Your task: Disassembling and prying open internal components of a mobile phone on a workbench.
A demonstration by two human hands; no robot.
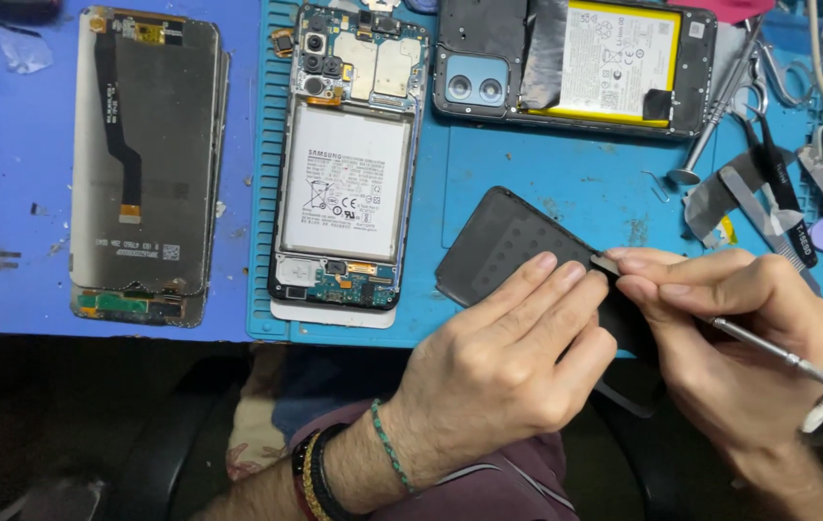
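My left hand presses its fingers flat on a dark phone panel that lies tilted at the front edge of the blue repair mat. My right hand grips a thin metal pry tool, its flat tip resting on the panel's right edge beside my left fingertips. The lower part of the panel is hidden under both hands.
An opened phone with a white battery lies on the mat's left. Another opened phone with a yellow battery sits at the back. A display panel with a flex cable lies far left. Tweezers and tools crowd the right side.
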